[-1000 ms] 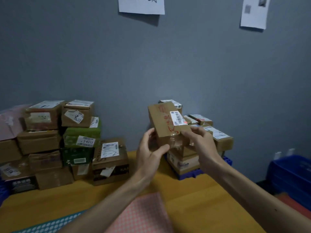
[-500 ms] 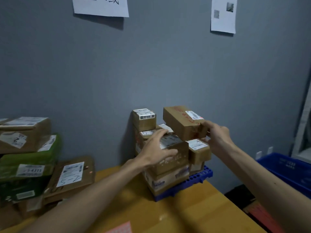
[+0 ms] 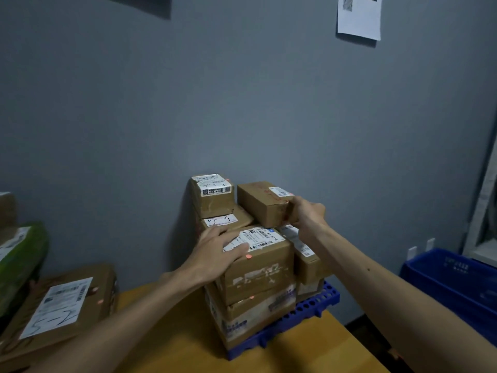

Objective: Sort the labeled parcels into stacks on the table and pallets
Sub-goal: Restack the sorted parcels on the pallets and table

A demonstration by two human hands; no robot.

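A small brown parcel with red writing and a white barcode label (image 3: 259, 201) sits on top of the stack of cardboard parcels on the blue pallet (image 3: 309, 316). My right hand (image 3: 305, 214) grips its right end. My left hand (image 3: 217, 250) lies flat, fingers spread, on the labelled top of a larger brown parcel (image 3: 258, 267) at the front of that stack. Another small labelled parcel (image 3: 212, 195) stands at the stack's back left, on a flat parcel marked with handwriting (image 3: 226, 220).
The pallet stands on a yellow wooden table (image 3: 183, 343) against a grey wall. A brown parcel with a white label (image 3: 61, 305) and a green parcel (image 3: 18, 254) lie at the left. A blue crate (image 3: 454, 278) stands on the right, below the table.
The view has swung right and closer to the pallet stack. My right hand carried the red-marked parcel from in front of me onto the stack; my left hand let go and came to rest on the front parcel.
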